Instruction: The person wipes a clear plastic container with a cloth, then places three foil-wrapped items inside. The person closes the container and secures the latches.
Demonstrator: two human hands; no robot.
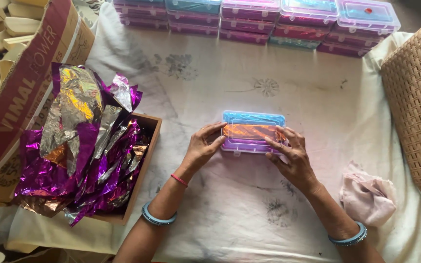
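Both hands rest on a clear plastic box point(253, 132) on the white cloth point(230, 204).

The left hand point(201, 147) touches its left end with spread fingers, and the right hand point(291, 152) lies on its right end, neither clenched. Foil sheets point(81, 141) fill a wooden tray point(147, 146) at left; stacked boxes point(269, 19) stand far.

the clear plastic box point(253, 132) shows a blue edge, an orange band across the middle and purple below. the stacked boxes point(257, 19) at the top are pink, magenta and teal. the foil sheets point(81, 141) are shiny purple, silver and gold. the cloth cover point(230, 83) is off-white with faded grey flower prints. the crumpled rag point(367, 194) is pale pink, the woven basket point(415, 107) tan, both bangles point(158, 218) blue-grey, the wrist thread point(179, 180) red.
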